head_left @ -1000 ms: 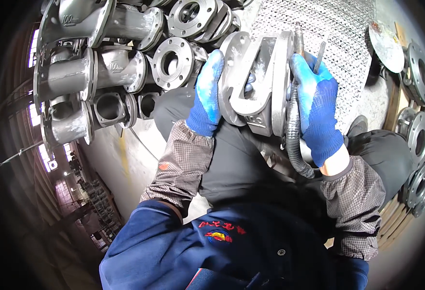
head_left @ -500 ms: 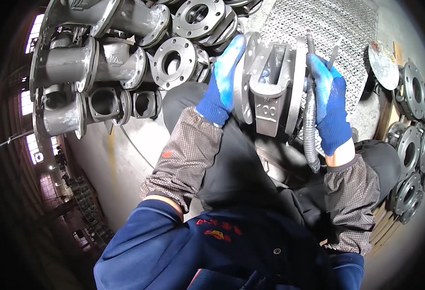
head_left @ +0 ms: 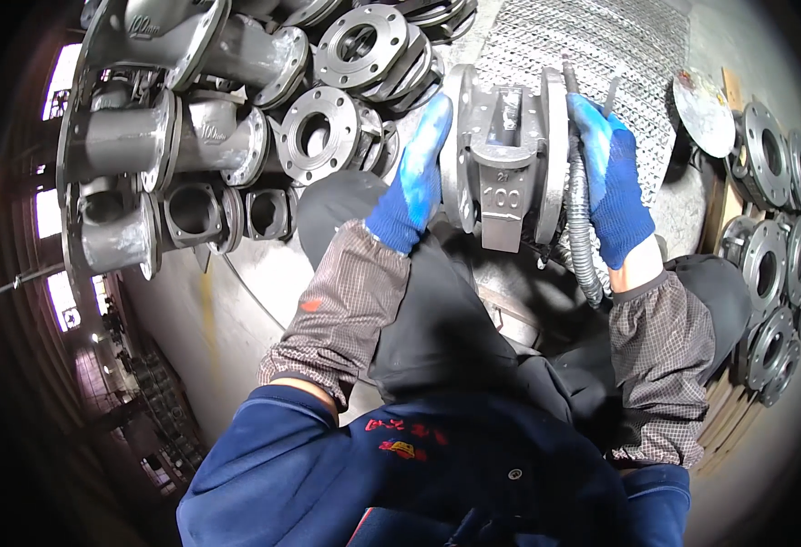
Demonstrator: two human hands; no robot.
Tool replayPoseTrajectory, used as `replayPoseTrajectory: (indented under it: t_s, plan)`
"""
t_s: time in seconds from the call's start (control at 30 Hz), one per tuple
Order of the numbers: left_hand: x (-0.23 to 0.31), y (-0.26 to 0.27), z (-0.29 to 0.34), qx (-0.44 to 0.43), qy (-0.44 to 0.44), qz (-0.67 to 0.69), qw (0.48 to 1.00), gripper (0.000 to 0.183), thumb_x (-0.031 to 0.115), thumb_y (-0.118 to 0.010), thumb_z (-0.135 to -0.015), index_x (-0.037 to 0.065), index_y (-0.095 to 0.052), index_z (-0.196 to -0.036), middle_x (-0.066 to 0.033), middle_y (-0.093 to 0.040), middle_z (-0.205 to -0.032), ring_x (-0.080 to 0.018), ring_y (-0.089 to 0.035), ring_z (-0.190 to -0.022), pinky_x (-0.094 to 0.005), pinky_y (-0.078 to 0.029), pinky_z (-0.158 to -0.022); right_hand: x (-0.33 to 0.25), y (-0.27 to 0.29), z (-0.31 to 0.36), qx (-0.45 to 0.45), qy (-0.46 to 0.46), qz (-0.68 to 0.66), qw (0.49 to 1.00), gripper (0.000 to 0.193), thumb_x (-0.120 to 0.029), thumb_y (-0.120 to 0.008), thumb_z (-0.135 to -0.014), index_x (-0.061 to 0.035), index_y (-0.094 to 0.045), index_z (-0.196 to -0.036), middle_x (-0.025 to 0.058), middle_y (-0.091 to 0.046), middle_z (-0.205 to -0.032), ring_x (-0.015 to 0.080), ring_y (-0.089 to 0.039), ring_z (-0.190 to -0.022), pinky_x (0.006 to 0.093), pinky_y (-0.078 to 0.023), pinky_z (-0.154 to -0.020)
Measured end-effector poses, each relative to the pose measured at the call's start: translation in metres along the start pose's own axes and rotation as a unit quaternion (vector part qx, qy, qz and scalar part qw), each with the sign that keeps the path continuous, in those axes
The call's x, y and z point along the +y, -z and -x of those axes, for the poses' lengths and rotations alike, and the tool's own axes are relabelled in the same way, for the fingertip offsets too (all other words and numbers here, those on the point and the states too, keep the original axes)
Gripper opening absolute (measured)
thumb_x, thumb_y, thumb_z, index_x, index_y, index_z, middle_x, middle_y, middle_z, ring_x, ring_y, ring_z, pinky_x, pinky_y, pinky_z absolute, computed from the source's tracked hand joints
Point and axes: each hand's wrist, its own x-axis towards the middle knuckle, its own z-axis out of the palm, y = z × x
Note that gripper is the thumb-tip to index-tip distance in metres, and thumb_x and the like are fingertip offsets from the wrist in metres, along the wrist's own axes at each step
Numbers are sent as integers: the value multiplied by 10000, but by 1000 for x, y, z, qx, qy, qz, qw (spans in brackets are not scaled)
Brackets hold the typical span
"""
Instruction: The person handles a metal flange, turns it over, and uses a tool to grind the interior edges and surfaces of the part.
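grey flanged valve body [head_left: 503, 159] clamped between left hand [head_left: 411, 182] and right hand [head_left: 615, 182], each grip closed on a flange

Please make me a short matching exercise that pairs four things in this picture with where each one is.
Things:
1. Valve body
2. Hose
3. Round disc
4. Mesh sheet

Places:
A. Lying far right, beside the stacked flanges
B. Held up between both gloved hands
C. Behind the held part, at the top of the view
D. Running down along the right hand

Pairs: 1-B, 2-D, 3-A, 4-C. The left hand presses flat on one flange of the valve body; the right hand is on the other.
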Motion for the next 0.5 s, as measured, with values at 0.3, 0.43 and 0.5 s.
replayPoseTrajectory:
  t_s: [0.3,0.43,0.5]
  plan:
    - [6,-18,12,87,18,117,989,519,356,-349,-991,26,-341,-1391,-153,-458,-1347,-261,-510,-1187,-404,-411,-1025,7,-12,-19,14,-47,-105,993,257,-235,-601,-829,18,-589,-873,38,-539,-644,110,-496,-490,255,-420,-456]
    - [6,-11,-18,61,30,141,988,503,386,-391,-972,30,-420,-1327,-166,-538,-1242,-277,-571,-1099,-416,-464,-966,26,-2,-30,25,23,-82,996,306,-239,-625,-816,39,-604,-942,31,-538,-639,111,-507,-502,252,-421,-468]
    - [7,-5,-28,80,20,103,991,533,414,-417,-967,20,-438,-1325,-154,-539,-1248,-255,-556,-1120,-393,-451,-973,27,-6,-26,43,-14,-89,995,313,-254,-613,-834,35,-609,-956,26,-542,-638,103,-499,-501,253,-404,-463]
